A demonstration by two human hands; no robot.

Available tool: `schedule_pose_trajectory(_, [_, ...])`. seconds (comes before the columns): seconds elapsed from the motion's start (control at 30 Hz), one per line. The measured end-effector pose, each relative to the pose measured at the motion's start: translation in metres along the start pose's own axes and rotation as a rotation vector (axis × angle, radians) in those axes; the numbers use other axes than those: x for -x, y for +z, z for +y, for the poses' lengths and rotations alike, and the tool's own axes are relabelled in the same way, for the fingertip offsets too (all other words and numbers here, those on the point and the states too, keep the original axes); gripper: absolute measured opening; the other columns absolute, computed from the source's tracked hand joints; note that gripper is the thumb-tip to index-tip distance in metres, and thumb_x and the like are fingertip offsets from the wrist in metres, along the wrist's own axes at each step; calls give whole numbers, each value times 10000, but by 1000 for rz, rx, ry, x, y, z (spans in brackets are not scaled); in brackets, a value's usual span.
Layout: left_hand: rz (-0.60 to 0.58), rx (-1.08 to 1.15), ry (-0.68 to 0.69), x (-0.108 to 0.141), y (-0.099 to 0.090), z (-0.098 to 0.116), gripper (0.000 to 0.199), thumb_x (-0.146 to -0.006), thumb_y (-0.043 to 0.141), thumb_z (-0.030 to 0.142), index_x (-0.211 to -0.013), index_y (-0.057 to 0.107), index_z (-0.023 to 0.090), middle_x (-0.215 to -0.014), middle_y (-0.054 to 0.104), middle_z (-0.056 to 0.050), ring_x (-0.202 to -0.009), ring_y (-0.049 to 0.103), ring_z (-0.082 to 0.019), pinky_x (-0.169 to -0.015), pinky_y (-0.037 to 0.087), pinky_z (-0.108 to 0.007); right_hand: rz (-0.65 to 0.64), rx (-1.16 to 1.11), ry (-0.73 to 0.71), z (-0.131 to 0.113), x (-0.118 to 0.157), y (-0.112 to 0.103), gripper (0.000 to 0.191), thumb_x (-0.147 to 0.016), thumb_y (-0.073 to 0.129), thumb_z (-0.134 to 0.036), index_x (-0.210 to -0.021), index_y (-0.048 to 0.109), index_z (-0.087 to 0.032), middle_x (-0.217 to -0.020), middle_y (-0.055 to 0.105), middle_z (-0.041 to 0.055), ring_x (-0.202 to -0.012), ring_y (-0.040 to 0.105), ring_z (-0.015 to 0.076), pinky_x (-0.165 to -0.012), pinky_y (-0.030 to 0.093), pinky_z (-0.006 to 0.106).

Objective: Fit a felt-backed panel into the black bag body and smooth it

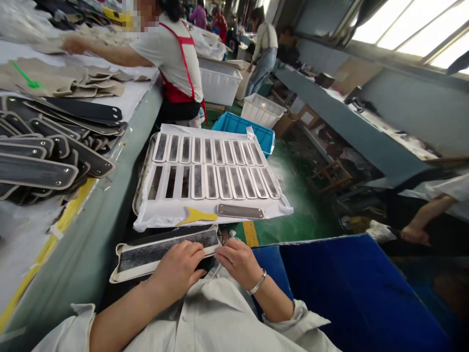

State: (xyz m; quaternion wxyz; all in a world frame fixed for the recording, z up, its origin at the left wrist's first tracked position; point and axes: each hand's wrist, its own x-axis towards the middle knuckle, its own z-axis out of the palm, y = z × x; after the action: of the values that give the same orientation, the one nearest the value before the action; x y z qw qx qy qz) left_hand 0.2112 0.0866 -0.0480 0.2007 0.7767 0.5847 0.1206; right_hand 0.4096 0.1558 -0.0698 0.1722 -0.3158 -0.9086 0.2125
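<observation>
The long dark-centred panel (146, 255) with pale edges lay in front of the person's torso, below the white board (164, 208). The left hand (181, 268) rested over its near edge, fingers bent and close together, thumb apart; whether they gripped it could not be told. The right hand (238, 259) pinched the panel's end corner between thumb and fingers. On the board were two rows of framed strips (208, 150), a yellow piece (198, 215) and a grey strip (240, 211). Beyond, a person in a red apron (179, 73) reached across the left table (137, 115).
</observation>
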Motion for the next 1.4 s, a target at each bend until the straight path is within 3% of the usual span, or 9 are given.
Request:
schedule_pose_trajectory(0.17, [108,11,21,7,9,-4,147,-861,535,242,-975,609,185,-1062,629,-56,-945,538,-224,-832,441,-393,-19,93,-87,4,-5,-1,246,-922,451,-309,-865,670,-213,-726,555,19,-701,493,125,-674,337,267])
schedule_pose_trajectory(0.37, [170,-12,-18,3,14,0,166,-885,464,209,-846,623,180,-998,637,-52,-901,541,-210,-804,431,-384,-37,183,-80,-1,-7,-2,238,-909,473,-283,-770,649,-202,-708,539,12,-687,470,125,-656,294,285])
schedule_pose_trajectory(0.67, [95,-81,-180,-12,7,11,111,-825,479,178,-767,572,178,-907,568,-59,-872,520,-224,-776,426,-374,48,317,174,-27,-10,11,226,-883,490,-244,-669,548,-196,-721,522,24,-695,482,154,-663,290,307])
schedule_pose_trajectory(0.8, [26,-100,-204,-21,3,6,78,-797,514,196,-736,561,190,-900,549,-52,-855,522,-224,-739,428,-365,23,200,308,-29,-16,10,45,-826,545,-224,-797,525,-195,-811,541,38,-717,511,172,-625,328,292])
schedule_pose_trajectory(0.9, [-44,-29,-204,-25,-2,0,130,-810,520,232,-686,534,194,-860,541,-39,-818,531,-201,-729,429,-337,34,25,404,-21,-19,13,217,-753,577,-200,-939,465,-197,-855,530,29,-728,517,171,-614,370,275])
schedule_pose_trajectory(1.2, [-36,4,-294,-29,-8,-1,101,-781,557,248,-812,480,191,-871,498,-33,-800,547,-197,-700,441,-320,57,-313,555,-8,-16,26,234,-695,571,-263,-844,394,-229,-703,444,-50,-590,427,125,-551,341,246])
schedule_pose_trajectory(1.4, [-126,39,-264,-32,-9,-5,164,-834,488,284,-710,533,186,-914,508,-48,-827,567,-190,-747,446,-317,84,-378,656,-2,-16,33,289,-665,598,-346,-792,368,-226,-658,421,-62,-566,414,120,-545,351,251])
